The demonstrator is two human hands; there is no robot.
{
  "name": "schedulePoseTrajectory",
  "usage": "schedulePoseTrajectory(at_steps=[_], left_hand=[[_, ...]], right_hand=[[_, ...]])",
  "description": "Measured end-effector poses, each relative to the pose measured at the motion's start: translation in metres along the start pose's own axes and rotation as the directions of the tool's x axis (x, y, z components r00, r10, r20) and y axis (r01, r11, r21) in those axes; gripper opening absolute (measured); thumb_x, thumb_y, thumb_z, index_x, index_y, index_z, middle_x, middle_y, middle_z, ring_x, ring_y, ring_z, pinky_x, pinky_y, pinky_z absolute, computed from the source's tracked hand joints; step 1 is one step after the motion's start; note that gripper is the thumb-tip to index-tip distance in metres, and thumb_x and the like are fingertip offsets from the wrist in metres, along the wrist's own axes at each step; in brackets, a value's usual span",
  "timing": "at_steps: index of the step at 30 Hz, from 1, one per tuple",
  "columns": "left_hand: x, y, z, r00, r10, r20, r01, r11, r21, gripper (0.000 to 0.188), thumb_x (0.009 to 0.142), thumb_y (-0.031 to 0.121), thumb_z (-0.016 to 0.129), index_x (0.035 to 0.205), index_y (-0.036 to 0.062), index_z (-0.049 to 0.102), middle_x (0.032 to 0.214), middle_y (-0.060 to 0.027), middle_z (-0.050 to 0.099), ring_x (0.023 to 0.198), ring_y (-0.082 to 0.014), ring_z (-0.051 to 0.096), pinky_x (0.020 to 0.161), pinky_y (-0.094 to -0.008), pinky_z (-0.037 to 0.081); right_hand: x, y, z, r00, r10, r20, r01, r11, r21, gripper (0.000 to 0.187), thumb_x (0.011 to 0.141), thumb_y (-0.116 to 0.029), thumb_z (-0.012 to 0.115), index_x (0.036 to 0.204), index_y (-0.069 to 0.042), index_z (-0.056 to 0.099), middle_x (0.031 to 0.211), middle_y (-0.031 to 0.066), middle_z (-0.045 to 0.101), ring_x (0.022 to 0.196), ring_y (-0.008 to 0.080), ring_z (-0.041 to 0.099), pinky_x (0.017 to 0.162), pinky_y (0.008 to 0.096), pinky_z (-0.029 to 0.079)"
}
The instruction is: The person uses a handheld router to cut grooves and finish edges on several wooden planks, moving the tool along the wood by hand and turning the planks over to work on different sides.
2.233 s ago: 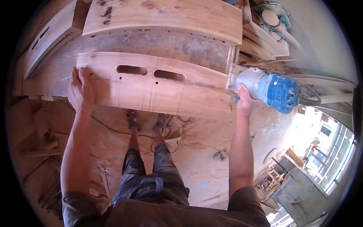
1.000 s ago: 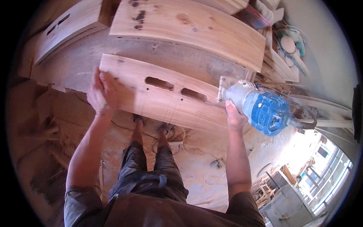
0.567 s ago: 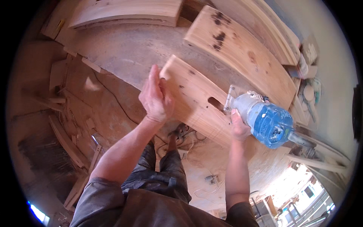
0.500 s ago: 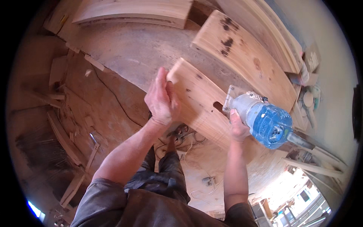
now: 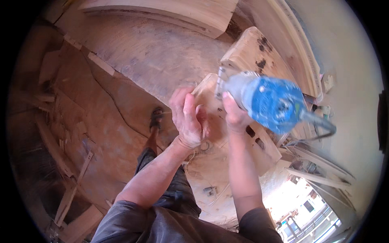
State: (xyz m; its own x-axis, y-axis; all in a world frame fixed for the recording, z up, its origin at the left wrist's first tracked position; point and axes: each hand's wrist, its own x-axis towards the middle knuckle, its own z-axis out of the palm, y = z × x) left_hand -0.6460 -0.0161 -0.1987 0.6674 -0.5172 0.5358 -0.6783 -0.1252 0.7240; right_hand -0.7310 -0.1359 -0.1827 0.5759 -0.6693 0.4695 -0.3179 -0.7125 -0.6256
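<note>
In my right hand [image 5: 236,115] is a blue and grey trim router [image 5: 271,101], held by its grey lower body with the thumb in front. Its clear base plate [image 5: 221,83] is over the end of a pale wooden board [image 5: 213,106]; contact between them cannot be made out. My left hand [image 5: 188,119] is curled at the near edge of that board, close to its end, thumb toward the wood. Beyond my right forearm the board shows dark slots [image 5: 259,142]. The router's bit is hidden.
A thicker board with dark knots [image 5: 261,52] lies behind the router, beside stacked curved boards [image 5: 300,44]. Another curved piece [image 5: 174,14] rests at the far side of the worktop [image 5: 133,52]. A cord [image 5: 111,101] and wood offcuts [image 5: 65,152] lie on the dusty floor.
The router has moved left and away from me, from beside the slot to the board's end. My left hand stays by the same edge. The whole view has shifted.
</note>
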Motion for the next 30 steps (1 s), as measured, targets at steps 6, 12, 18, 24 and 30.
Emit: schedulePoseTrajectory(at_steps=[6,12,18,24,30], left_hand=[[-0.001,0.001,0.004,1.000,-0.006,-0.030,0.007,1.000,0.023,0.070,0.092,0.004,0.053,0.154,-0.0019,0.024,0.140,-0.0260,0.045,0.125,-0.0404,0.045,0.106,-0.0511,0.036],[0.003,0.003,-0.003,0.985,-0.160,0.057,0.158,0.986,0.053,0.067,0.087,0.000,0.055,0.149,-0.0051,0.030,0.140,-0.0271,0.043,0.125,-0.0425,0.044,0.106,-0.0519,0.036],[0.014,0.013,-0.014,0.905,-0.084,0.417,0.074,0.996,0.039,0.069,0.084,0.002,0.060,0.148,-0.0030,0.034,0.147,-0.0325,0.037,0.134,-0.0492,0.041,0.111,-0.0567,0.035],[0.071,-0.008,-0.023,0.572,0.316,0.757,-0.505,0.863,0.021,0.060,0.091,0.021,0.063,0.144,-0.0008,0.045,0.155,-0.0280,0.034,0.142,-0.0489,0.032,0.116,-0.0634,0.027],[0.123,0.011,0.021,0.018,0.461,0.887,-0.570,0.734,-0.370,0.037,0.096,0.025,0.055,0.125,0.0014,0.057,0.107,-0.0206,0.064,0.099,-0.0406,0.063,0.097,-0.0539,0.049]], right_hand=[[0.036,-0.019,0.054,0.999,0.024,-0.038,-0.025,1.000,-0.012,0.040,0.078,-0.015,0.075,0.115,-0.005,0.065,0.115,0.0065,0.065,0.109,0.0234,0.059,0.096,0.0413,0.046],[0.054,-0.060,0.041,0.938,0.292,-0.188,-0.171,0.859,0.482,0.044,0.078,-0.023,0.078,0.116,-0.007,0.061,0.115,0.0051,0.064,0.108,0.0217,0.061,0.094,0.0396,0.049],[-0.017,-0.060,-0.122,0.510,0.549,-0.662,-0.411,0.832,0.374,0.072,0.066,-0.001,0.084,0.131,0.005,0.056,0.129,0.0161,0.061,0.114,0.0279,0.062,0.101,0.0421,0.050],[-0.174,-0.090,-0.232,0.077,0.339,-0.938,-0.651,0.730,0.210,0.070,0.066,0.006,0.082,0.130,0.006,0.056,0.128,0.0157,0.062,0.112,0.0280,0.062,0.099,0.0406,0.052],[-0.288,-0.167,-0.190,-0.310,0.274,-0.910,-0.694,0.589,0.414,0.066,0.069,0.010,0.074,0.132,0.007,0.053,0.128,0.0153,0.062,0.114,0.0285,0.063,0.096,0.0396,0.054]])
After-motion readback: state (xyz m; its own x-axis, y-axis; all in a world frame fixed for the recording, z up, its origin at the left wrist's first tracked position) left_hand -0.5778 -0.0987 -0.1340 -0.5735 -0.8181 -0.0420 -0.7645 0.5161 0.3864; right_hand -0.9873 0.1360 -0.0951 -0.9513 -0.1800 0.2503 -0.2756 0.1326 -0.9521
